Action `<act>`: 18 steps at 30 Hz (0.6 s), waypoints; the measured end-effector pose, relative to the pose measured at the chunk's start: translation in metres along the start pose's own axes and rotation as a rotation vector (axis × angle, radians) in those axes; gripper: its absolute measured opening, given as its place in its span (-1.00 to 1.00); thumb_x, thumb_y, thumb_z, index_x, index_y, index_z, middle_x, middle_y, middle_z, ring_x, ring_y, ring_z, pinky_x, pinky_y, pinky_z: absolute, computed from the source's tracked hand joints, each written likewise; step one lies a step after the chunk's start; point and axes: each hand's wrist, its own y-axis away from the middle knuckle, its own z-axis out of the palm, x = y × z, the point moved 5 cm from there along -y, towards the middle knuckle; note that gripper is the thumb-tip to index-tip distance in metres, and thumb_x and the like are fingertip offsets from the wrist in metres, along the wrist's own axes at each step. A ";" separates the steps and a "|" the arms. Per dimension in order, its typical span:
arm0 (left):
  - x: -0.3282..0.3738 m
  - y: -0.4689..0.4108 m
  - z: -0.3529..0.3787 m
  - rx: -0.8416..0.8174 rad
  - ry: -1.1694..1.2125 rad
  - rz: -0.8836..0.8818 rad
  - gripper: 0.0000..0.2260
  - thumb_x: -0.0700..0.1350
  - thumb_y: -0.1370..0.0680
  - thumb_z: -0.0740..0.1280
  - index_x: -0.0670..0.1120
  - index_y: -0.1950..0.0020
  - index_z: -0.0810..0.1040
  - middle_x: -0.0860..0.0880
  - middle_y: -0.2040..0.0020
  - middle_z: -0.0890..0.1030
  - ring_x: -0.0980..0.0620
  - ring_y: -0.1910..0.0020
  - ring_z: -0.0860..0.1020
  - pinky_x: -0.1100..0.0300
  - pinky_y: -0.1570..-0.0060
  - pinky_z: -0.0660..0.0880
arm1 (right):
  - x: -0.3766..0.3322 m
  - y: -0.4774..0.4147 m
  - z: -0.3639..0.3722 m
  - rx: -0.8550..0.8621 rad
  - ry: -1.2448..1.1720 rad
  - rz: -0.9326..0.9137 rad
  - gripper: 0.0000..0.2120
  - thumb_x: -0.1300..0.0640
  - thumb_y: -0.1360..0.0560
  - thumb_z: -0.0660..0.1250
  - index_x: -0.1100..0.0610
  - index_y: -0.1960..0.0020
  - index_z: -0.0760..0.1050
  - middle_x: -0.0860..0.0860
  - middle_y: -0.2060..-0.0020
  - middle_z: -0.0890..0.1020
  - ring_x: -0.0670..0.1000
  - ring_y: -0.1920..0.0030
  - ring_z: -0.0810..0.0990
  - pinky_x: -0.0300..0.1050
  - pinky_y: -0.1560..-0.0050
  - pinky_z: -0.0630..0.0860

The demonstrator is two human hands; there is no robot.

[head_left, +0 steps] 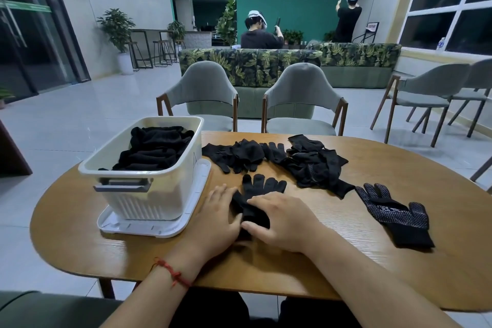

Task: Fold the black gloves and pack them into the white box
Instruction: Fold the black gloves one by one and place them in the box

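Fingers (257, 202) of the right hand (285, 221) curl over the cuff end of a black glove (263, 185), with the thumb closing in on its near edge, so this hand grips the cloth. The left hand (218, 217) lies beside it with straight fingers pressing the glove's left edge flat on the worktop (346, 269). The glove's own finger end lies spread toward the far side, not yet turned over, so I judge the fold to be only starting.

The white box (149, 202) stands just left of the hands on its lid (159, 230), already holding folded gloves (154, 153). A loose heap (308, 165) waits farther back, and a dotted glove (394, 217) lies apart to the right.

Next, the cuff probably needs bringing over onto the finger end while the left hand keeps the cloth from sliding. The bundle then goes left, over the rim, onto the stack.
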 end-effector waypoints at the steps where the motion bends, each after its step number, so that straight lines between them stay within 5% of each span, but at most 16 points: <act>1: 0.004 0.002 -0.007 0.076 0.093 0.045 -0.53 -0.16 -0.62 0.29 0.05 -0.54 0.43 0.05 -0.58 0.36 0.11 -0.61 0.24 0.05 -0.61 0.21 | 0.002 -0.001 -0.001 0.011 -0.040 0.023 -0.43 -0.41 -0.64 0.06 -0.10 -0.35 0.60 -0.16 -0.21 0.70 -0.10 -0.25 0.59 -0.01 -0.20 0.58; 3: 0.008 0.007 -0.018 0.199 0.232 0.084 -0.63 -0.31 -0.58 0.24 0.03 -0.26 0.61 0.12 -0.29 0.58 0.20 -0.34 0.49 0.16 -0.38 0.43 | 0.009 -0.005 -0.001 0.062 -0.157 0.059 -0.54 -0.29 -0.72 0.01 -0.10 -0.15 0.62 -0.14 -0.02 0.71 -0.08 -0.08 0.61 0.09 -0.07 0.58; 6: 0.015 0.013 -0.013 0.120 0.233 0.056 -0.91 -0.01 -0.65 0.30 0.15 -0.06 0.60 0.19 0.00 0.59 0.15 -0.05 0.58 0.09 -0.09 0.58 | 0.018 -0.008 0.004 0.125 -0.158 0.056 -0.72 -0.11 -0.72 0.17 -0.11 -0.24 0.63 -0.17 -0.10 0.70 -0.10 -0.13 0.60 0.01 -0.14 0.60; 9: 0.013 0.015 -0.001 0.032 0.085 0.084 -0.81 0.26 -0.57 0.32 0.20 -0.05 0.54 0.24 -0.01 0.53 0.20 -0.07 0.53 0.11 -0.08 0.57 | 0.017 -0.013 0.008 0.116 -0.145 -0.050 -0.67 -0.02 -0.68 0.28 -0.05 -0.41 0.58 -0.15 -0.33 0.60 -0.09 -0.36 0.48 -0.09 -0.39 0.49; 14: 0.012 0.014 0.001 0.039 0.009 0.110 -0.80 0.26 -0.57 0.35 0.20 -0.08 0.49 0.24 -0.10 0.49 0.22 -0.12 0.48 0.16 -0.14 0.52 | 0.022 -0.025 0.030 -0.219 -0.162 -0.069 -0.50 -0.17 -0.75 0.03 -0.16 -0.68 0.24 -0.19 -0.68 0.22 -0.16 -0.67 0.09 -0.03 -0.68 0.07; 18: 0.013 0.014 0.001 0.032 -0.008 0.115 -0.82 0.22 -0.59 0.38 0.17 -0.04 0.49 0.22 -0.09 0.48 0.18 -0.12 0.44 0.15 -0.16 0.46 | 0.045 -0.045 0.037 -0.356 -0.109 -0.044 -0.46 -0.26 -0.76 -0.07 -0.26 -0.72 0.04 -0.23 -0.72 -0.02 -0.17 -0.70 -0.15 0.02 -0.67 -0.16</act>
